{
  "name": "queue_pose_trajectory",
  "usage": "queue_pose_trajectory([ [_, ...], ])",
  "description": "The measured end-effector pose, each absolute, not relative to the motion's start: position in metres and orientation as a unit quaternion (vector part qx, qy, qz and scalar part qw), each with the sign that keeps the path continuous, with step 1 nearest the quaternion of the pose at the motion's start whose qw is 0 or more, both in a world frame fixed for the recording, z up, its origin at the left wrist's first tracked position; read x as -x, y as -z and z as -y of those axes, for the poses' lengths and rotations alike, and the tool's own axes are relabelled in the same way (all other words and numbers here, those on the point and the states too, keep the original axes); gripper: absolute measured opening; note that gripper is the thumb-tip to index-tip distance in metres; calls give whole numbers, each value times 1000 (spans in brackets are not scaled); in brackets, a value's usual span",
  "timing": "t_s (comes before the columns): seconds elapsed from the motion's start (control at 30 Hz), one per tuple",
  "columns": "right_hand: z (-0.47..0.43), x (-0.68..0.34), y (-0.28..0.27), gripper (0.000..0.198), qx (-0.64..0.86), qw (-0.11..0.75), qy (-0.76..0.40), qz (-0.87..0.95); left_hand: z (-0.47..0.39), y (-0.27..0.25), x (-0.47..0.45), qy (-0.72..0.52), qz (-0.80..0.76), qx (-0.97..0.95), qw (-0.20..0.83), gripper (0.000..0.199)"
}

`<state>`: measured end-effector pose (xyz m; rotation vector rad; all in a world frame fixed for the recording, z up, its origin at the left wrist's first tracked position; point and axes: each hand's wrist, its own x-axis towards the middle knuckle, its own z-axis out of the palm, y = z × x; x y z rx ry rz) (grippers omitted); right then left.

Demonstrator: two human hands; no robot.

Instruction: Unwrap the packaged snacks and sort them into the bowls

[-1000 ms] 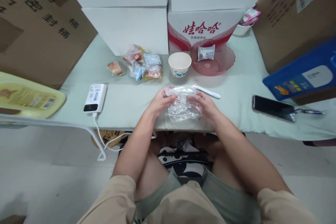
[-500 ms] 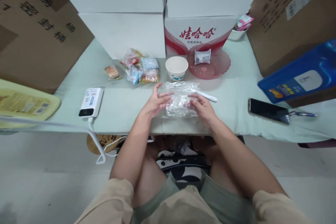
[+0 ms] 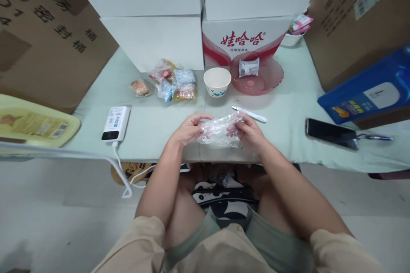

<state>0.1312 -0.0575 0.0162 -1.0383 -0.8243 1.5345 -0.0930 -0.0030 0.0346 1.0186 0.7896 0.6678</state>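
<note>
Between my two hands is a crinkled clear plastic bag, held up at the front of the table. My left hand pinches its left side, and my right hand grips the right side near some pink print. Just behind the bag lies a white-handled tool with a thin metal end; its exact kind I cannot make out. Farther back stands a white paper bowl with a blue pattern. To its right a pink translucent bowl holds a small wrapped packet.
Several wrapped snacks lie left of the paper bowl. A white power bank with a cable sits at left, a phone at right. White boxes wall off the back; a blue bottle and yellow bottle flank the sides.
My fingers have closed on the bag, which was lying flatter under open hands. It is now bunched and drawn toward me, baring more of the white-handled tool.
</note>
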Motion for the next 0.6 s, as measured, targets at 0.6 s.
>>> queue_pose_trajectory([
  [0.6,48,-131,-11,74,572,489,-526,396,-17,-28,98,-333,-407,-573,628,70],
])
